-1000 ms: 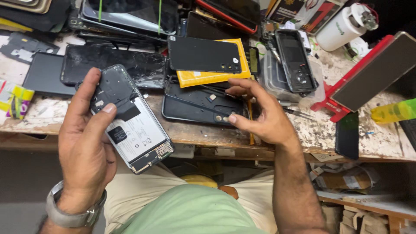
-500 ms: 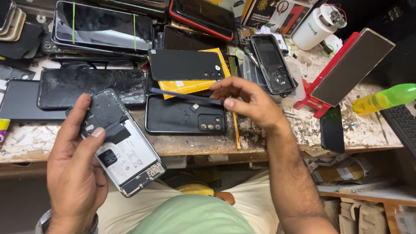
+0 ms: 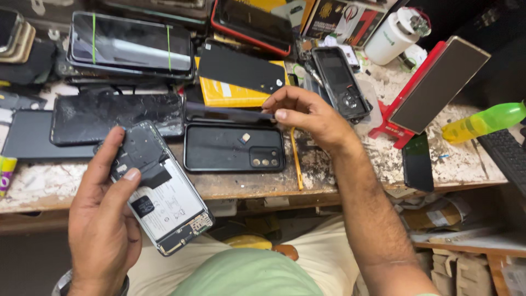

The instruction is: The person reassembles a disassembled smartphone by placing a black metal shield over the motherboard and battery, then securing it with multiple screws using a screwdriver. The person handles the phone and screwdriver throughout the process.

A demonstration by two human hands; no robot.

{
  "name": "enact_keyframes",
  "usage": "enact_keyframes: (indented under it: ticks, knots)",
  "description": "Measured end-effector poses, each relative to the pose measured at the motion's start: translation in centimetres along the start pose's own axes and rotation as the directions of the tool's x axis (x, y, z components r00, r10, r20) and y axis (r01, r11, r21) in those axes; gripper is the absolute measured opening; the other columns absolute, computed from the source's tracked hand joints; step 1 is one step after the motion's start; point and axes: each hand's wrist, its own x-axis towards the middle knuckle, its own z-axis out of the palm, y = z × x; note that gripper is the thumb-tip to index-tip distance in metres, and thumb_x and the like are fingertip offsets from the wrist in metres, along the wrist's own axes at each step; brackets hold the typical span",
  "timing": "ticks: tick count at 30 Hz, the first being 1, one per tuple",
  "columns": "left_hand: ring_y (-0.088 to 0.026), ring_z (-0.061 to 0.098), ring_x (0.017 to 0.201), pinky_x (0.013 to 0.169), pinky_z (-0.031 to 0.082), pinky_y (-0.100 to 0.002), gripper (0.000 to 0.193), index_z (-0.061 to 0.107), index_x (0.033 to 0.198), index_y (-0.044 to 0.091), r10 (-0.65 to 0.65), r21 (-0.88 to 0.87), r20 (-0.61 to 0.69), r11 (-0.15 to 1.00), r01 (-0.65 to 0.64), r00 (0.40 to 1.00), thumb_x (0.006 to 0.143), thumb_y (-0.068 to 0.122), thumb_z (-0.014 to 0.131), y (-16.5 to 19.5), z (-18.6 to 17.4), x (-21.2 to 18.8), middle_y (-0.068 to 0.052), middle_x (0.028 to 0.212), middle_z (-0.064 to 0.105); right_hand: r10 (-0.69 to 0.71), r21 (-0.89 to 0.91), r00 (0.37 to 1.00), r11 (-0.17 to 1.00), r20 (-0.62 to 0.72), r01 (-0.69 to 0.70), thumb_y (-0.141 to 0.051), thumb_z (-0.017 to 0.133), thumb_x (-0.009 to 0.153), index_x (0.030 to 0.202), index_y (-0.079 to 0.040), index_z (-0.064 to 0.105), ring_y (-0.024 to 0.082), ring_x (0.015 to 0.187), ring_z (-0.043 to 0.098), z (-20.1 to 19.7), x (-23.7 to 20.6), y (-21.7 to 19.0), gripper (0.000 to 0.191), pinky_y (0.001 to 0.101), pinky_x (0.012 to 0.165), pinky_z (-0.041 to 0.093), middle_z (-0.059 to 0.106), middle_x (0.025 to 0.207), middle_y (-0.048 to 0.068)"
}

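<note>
While left hand (image 3: 104, 219) grips opened phone (image 3: 159, 200), back off, right hand (image 3: 307, 112) pinches thin tool (image 3: 230, 114) above black cover (image 3: 234, 148) on bench (image 3: 339, 164); reassembly left.

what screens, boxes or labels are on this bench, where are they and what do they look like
Tablet screen: back left, dark glass, two green vertical lines.
Cracked phone screen: left of centre, flat, black.
Yellow box: back centre, flat, under a black panel.
Printed carton: back, dark with gold and red.
White battery label: on the opened phone in the left hand.
</note>
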Motion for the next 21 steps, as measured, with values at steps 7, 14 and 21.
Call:
enact_keyframes:
  ticks: [7, 14, 21]
  knots:
    - [-0.017, 0.064, 0.121, 0.104, 0.053, -0.032, 0.061, 0.04, 0.161, -0.002, 0.017, 0.022, 0.013, 1.0, -0.018, 1.0, 0.101, -0.005, 0.047, 0.4, -0.6, -0.5, -0.016, 0.141, 0.06, -0.079, -0.116, 0.991, 0.989, 0.112, 0.092, -0.016, 0.086, 0.079, 0.133, -0.005, 0.06, 0.02, 0.128, 0.058, 0.7, -1.1, 0.2, 0.061, 0.0343, 0.11, 0.046, 0.063, 0.133, 0.008]
    - [-0.013, 0.064, 0.117, 0.103, 0.053, -0.027, 0.055, 0.044, 0.154, -0.001, 0.045, 0.093, -0.066, 0.995, -0.039, 0.997, 0.099, -0.003, 0.048, 1.4, 0.2, -0.6, -0.01, 0.136, 0.061, -0.244, -0.08, 0.961, 0.964, 0.127, 0.255, -0.009, 0.091, 0.076, 0.152, -0.013, 0.038, 0.021, 0.133, 0.055, 0.9, -3.4, 0.6, 0.093, 0.0371, 0.107, 0.047, 0.057, 0.147, 0.012]
    - [-0.01, 0.065, 0.078, 0.06, 0.049, -0.021, 0.037, 0.062, 0.132, 0.001, -0.174, 0.187, 0.127, 0.971, 0.149, 0.976, 0.112, 0.025, 0.042, 1.5, 0.6, 0.0, -0.009, 0.101, 0.07, -0.446, 0.004, 0.849, 0.886, 0.283, 0.464, -0.012, 0.094, 0.084, 0.153, -0.019, 0.036, 0.018, 0.122, 0.057, 0.1, -5.1, -1.7, 0.09, 0.0339, 0.106, 0.049, 0.055, 0.152, 0.013]
